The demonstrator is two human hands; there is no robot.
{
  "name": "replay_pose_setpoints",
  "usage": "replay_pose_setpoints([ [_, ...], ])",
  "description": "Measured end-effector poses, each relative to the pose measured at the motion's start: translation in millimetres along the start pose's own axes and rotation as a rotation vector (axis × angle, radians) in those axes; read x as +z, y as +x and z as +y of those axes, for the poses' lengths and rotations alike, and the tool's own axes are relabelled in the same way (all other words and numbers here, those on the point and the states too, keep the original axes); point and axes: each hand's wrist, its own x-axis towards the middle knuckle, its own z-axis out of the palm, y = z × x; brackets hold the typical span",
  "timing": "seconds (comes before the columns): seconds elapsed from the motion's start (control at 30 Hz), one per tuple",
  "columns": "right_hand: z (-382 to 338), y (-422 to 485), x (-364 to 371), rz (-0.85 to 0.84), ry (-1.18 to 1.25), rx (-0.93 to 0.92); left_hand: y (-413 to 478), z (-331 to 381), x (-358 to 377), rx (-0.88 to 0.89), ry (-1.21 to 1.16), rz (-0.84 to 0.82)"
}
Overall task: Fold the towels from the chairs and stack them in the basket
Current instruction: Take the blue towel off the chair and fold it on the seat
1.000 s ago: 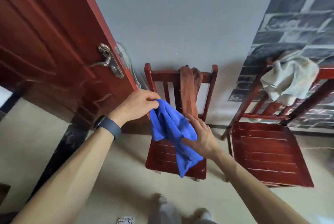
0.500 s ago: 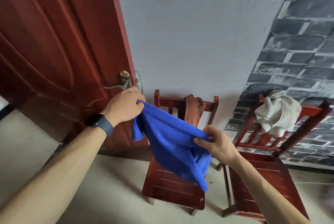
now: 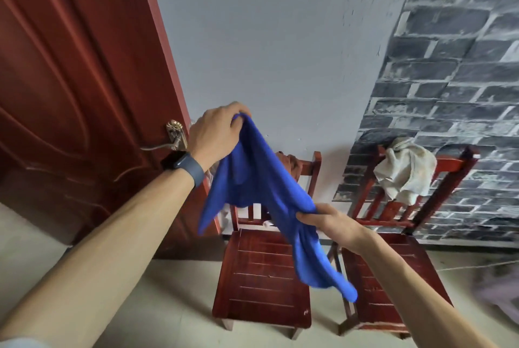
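1. Blue towel [image 3: 261, 184]: bright blue, soft, creased cloth, unfolded and held in the air in front of the person. It runs as a slanting band from upper left to lower right, with one loose corner hanging at the lower left and a longer tail drooping at the lower right.
2. Left hand [image 3: 216, 134]: raised, knuckles up, fingers [image 3: 238, 111] closed on the top edge of the blue towel, the cloth bunched under them. A dark watch [image 3: 184, 166] sits on the wrist.
3. Right hand [image 3: 331, 224]: lower and nearer, fingers [image 3: 304, 217] pinched shut on the towel's lower edge; the tail falls away below the hand.
4. Near chair [image 3: 264, 277]: dark red wood with a slatted seat, directly below and behind the towel. The towel hangs clear above the seat. A brown towel [image 3: 292, 163] is draped over the backrest, mostly hidden by the blue cloth.
5. Right chair [image 3: 379, 277]: same make, just beside the first. A pale, crumpled towel [image 3: 404, 173] hangs over its backrest. The blue tail ends in front of its seat's left edge.
6. Surroundings: a red door [image 3: 70, 80] with a metal handle [image 3: 174, 135] stands close on the left, just behind the left wrist. Plain grey wall [image 3: 280, 38] behind the chairs, brick-pattern wall [image 3: 455, 66] on the right. Pale floor [image 3: 168, 305] lies bare in front of the chairs.
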Motion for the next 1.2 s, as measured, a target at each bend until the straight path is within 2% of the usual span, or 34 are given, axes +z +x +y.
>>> replay_pose_setpoints([
  [0.07, -17, -5, -5, -0.04, 0.297, -0.03, 24, 3, 5, -0.156, -0.021, 0.051],
  [0.1, -26, -7, -8, -0.053, 0.397, -0.061, 30, -2, 12, -0.298, -0.021, 0.007],
  [0.2, -51, -2, -22, 0.009, 0.559, -0.147, 7, -18, 56, -0.651, -0.19, -0.333],
  [0.33, -53, 10, -28, 0.099, 0.653, -0.05, -88, -21, 128, -0.907, -0.563, -0.749],
  [0.5, -28, 6, -17, -0.002, 0.722, 0.045, -152, 1, 156, -1.326, -1.315, -0.963],
  [0.53, -21, 5, -19, -0.007, 0.73, 0.058, -152, 5, 159, -1.339, -1.33, -0.994],
  [0.6, -5, 3, -24, 0.034, 0.735, 0.094, -149, 3, 162, -1.162, -1.103, -0.976],
  [0.7, 28, 2, -34, 0.181, 0.682, 0.132, -142, -16, 160, -1.022, -0.89, -0.706],
  [0.77, 52, 0, -37, 0.354, 0.637, 0.195, -135, -30, 150, -1.0, -0.899, -0.545],
  [0.9, 94, -6, -36, 0.615, 0.595, 0.265, -121, -53, 127, -0.832, -0.778, -0.443],
  [1.0, 110, -8, -29, 0.633, 0.61, 0.28, -109, -64, 109, -0.574, -0.327, -0.425],
  [1.07, 109, -6, -26, 0.611, 0.679, 0.262, -101, -66, 100, -0.498, -0.14, -0.357],
  [1.13, 101, -3, -25, 0.584, 0.813, 0.235, -92, -63, 93, -0.525, -0.169, -0.265],
  [1.2, 95, 0, -29, 0.523, 0.975, 0.213, -83, -62, 89, -0.581, -0.303, -0.191],
])
